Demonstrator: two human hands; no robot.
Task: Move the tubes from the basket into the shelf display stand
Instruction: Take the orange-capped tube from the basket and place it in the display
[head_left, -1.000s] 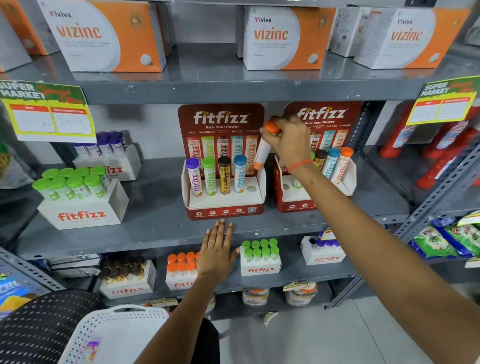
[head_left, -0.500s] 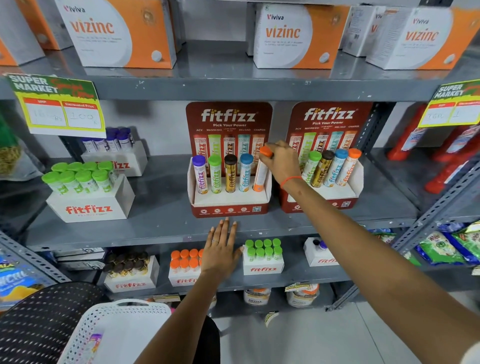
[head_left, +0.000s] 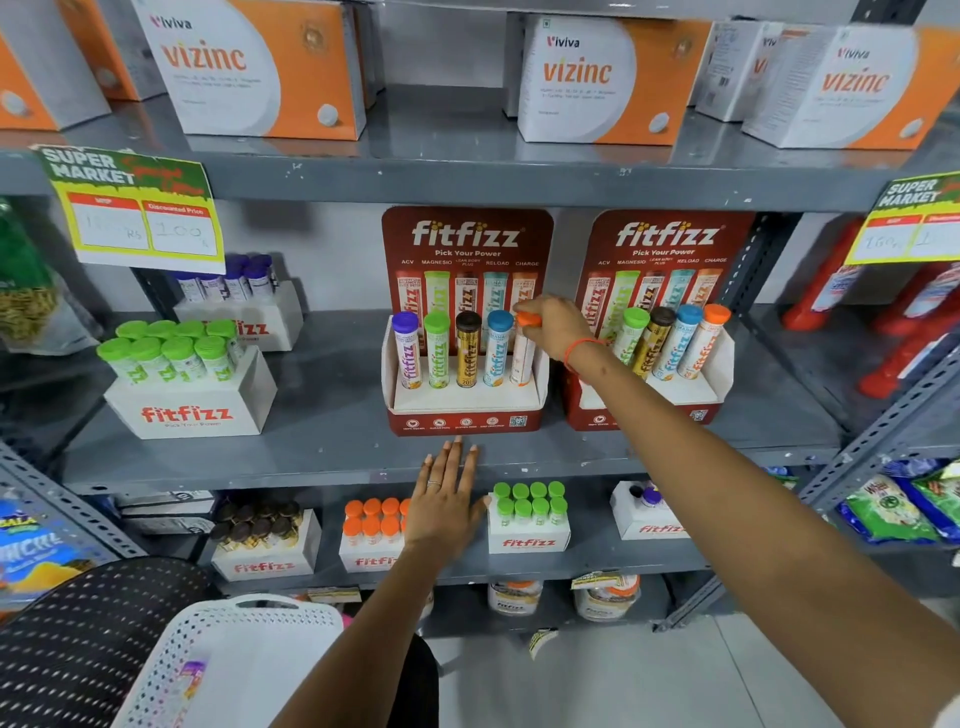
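Two red fitfizz display stands sit side by side on the middle shelf. In the left stand (head_left: 465, 402) an orange-capped tube (head_left: 523, 353) stands upright in the rightmost slot, beside purple, green, brown and blue-capped tubes. My right hand (head_left: 553, 327) grips its orange cap from the right. My left hand (head_left: 448, 501) rests flat with fingers spread against the shelf's front edge below that stand. The right stand (head_left: 714, 382) holds several leaning tubes. A white perforated basket (head_left: 218, 670) is at the bottom left, with a purple-capped tube (head_left: 187, 675) lying inside.
White fitfizz boxes of green-capped tubes (head_left: 187, 384) stand left on the middle shelf, with more boxes on the shelf below. Vizinc cartons (head_left: 597, 78) line the top shelf. Price tags hang from the shelf edge. Red bottles (head_left: 904, 332) and snack packets lie to the right.
My right hand has brought the orange-capped tube down from in front of the backing card into the rightmost slot of the left stand, where it now stands upright. My left hand has stayed put.
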